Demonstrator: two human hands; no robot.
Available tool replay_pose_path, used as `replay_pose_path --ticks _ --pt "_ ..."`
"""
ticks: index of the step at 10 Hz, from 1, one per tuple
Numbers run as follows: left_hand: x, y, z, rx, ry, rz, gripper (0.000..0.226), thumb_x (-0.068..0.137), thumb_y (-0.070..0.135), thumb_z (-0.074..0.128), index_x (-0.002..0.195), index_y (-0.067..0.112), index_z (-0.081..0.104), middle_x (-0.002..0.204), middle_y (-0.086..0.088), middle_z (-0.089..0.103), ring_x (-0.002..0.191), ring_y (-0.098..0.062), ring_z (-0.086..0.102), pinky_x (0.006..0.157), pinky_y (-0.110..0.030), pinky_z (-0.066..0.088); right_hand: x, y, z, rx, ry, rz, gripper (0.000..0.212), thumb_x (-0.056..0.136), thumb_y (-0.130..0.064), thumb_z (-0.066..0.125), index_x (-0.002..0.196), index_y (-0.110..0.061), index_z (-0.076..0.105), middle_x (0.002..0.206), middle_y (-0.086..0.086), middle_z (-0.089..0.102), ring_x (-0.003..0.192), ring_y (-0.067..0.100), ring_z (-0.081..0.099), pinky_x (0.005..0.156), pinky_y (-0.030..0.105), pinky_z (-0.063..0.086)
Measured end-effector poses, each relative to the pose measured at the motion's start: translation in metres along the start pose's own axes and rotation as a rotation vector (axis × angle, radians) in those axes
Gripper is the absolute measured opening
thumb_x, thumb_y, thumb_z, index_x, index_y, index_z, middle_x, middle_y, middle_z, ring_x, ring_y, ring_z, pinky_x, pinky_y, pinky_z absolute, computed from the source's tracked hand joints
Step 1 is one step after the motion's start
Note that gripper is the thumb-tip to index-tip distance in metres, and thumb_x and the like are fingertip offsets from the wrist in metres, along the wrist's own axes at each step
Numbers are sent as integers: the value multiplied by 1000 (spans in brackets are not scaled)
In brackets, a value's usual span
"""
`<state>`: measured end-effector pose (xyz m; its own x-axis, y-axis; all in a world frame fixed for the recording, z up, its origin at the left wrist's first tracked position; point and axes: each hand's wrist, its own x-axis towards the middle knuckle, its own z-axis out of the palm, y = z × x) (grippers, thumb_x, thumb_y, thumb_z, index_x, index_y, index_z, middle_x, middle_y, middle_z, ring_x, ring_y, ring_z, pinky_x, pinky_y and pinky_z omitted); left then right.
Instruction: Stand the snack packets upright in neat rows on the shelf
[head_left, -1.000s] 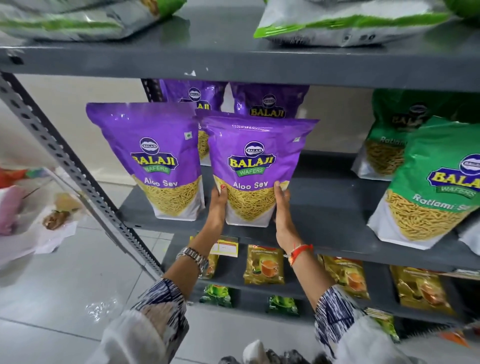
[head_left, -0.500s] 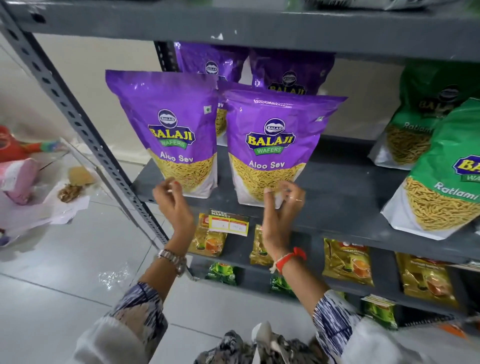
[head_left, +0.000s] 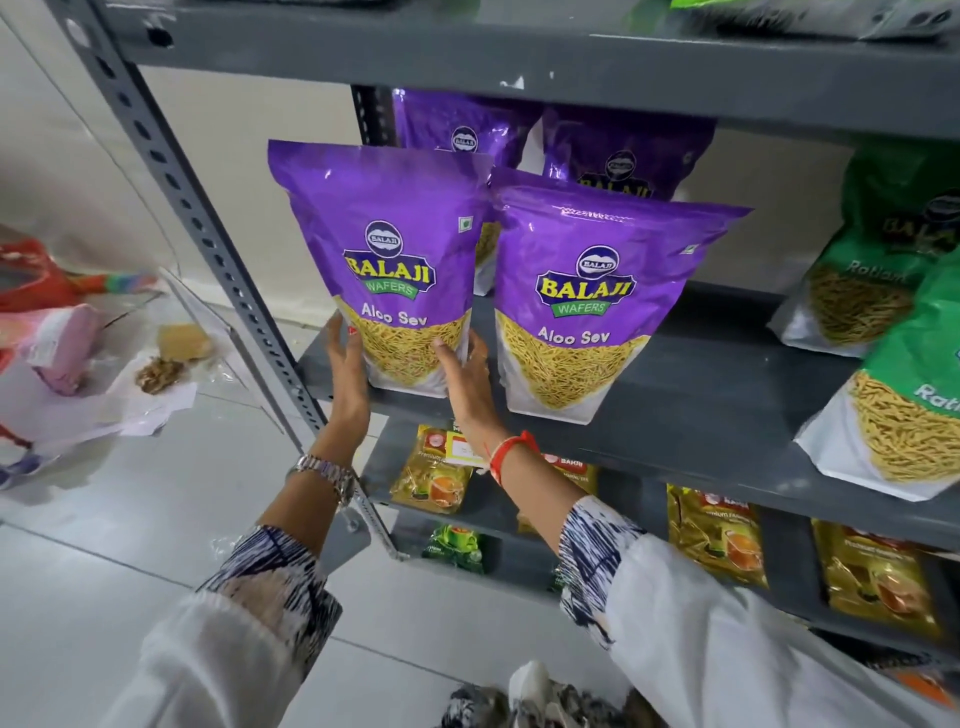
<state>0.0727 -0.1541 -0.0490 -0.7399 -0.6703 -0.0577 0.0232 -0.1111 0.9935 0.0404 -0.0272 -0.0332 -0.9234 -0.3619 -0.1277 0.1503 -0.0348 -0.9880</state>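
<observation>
Two purple Aloo Sev packets stand upright at the front of the grey shelf (head_left: 691, 415). The left packet (head_left: 384, 249) has both hands at its base: my left hand (head_left: 345, 364) presses its lower left side, and my right hand (head_left: 467, 379) presses its lower right corner. The right packet (head_left: 592, 291) stands free beside it, their top edges touching. Two more purple packets (head_left: 467, 130) stand behind them in a back row, partly hidden. Green Ratlami Sev packets (head_left: 893, 395) stand at the shelf's right end.
A perforated grey upright post (head_left: 208, 249) runs down the shelf's left side. The shelf below holds gold tea packets (head_left: 711, 535) and a price tag. An upper shelf board (head_left: 519, 47) hangs close above. Bags and paper (head_left: 67, 353) lie on the tiled floor at left.
Both hands let go of the right purple packet, pulled back, then moved left and now clasp the base of the left packet. The camera view also shifted left and down.
</observation>
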Motion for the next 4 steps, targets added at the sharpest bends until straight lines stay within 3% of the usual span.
replay_pose_path --ticks 1,3,4 --pt "1 -2 -2 17 -23 -5 68 81 61 45 140 37 22 149 -4 35 133 -20 40 112 -49 33 1 2 -2 4 -12 1 76 81 -50 55 143 -21 22 149 10 36 133 25 40 109 46 38" --pt "-6 6 0 33 -29 18 59 91 45 40 143 30 16 150 -6 31 133 -18 39 112 -45 34 5 2 -1 14 -26 20 80 79 -52 56 144 -19 23 147 9 41 132 24 43 109 46 39" --pt "-11 6 6 19 10 81 56 96 38 33 145 25 10 154 -7 23 136 -19 31 110 -39 32 -3 3 -3 4 2 14 76 85 -47 54 146 -19 19 154 9 29 139 24 33 112 40 32"
